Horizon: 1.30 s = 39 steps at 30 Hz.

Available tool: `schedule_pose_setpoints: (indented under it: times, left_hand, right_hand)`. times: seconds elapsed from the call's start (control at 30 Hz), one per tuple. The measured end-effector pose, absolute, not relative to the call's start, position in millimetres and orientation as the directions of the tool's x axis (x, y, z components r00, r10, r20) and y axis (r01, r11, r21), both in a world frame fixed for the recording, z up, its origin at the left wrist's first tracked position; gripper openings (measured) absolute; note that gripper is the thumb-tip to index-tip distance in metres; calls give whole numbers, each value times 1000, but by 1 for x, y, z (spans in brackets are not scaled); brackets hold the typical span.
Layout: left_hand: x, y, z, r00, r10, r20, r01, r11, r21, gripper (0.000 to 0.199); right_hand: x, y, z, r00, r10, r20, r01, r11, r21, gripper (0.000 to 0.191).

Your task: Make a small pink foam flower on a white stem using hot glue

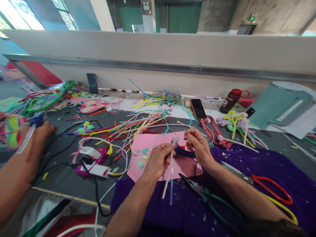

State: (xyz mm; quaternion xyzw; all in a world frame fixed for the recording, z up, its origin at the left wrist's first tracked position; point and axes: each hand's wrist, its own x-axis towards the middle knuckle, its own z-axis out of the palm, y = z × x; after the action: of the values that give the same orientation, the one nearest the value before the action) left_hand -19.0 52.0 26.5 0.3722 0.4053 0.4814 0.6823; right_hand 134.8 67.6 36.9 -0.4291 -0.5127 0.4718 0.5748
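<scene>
My left hand is closed, thumb and fingers pinching a cream pipe cleaner stem whose free end hangs toward me. At its upper end is a small pale lilac pipe cleaner flower. Just to the right, my right hand is raised with half-curled fingers apart; I see nothing in them. Between the hands a dark blue glue gun lies on a pink sheet, partly hidden by my left fingers. A clear glue stick points toward me from it.
Pliers and red-and-yellow-handled scissors lie on purple cloth. A power strip with cables sits left. Behind are loose pipe cleaners, a phone, bottle and kettle. Another person's hand holds a glue gun.
</scene>
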Motion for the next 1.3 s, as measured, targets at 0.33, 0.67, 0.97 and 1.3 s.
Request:
schedule_pose_setpoints:
  times: [0.33, 0.67, 0.97, 1.3]
  left_hand:
    - [-21, 57, 25, 233, 929, -289, -452, 366, 813, 22]
    - [-20, 55, 26, 163, 947, -278, -475, 322, 819, 17]
    - [-12, 53, 19, 215, 961, -173, -485, 259, 835, 25]
    - [-15, 52, 21, 119, 976, -184, -495, 219, 841, 19]
  right_hand:
    - [134, 64, 31, -201, 972, 123, -70, 111, -991, 13]
    - [130, 60, 35, -261, 964, 47, 65, 66, -996, 30]
    - [117, 51, 23, -342, 939, -42, -118, -87, -989, 26]
    - [116, 51, 27, -262, 964, 36, -33, 28, -999, 22]
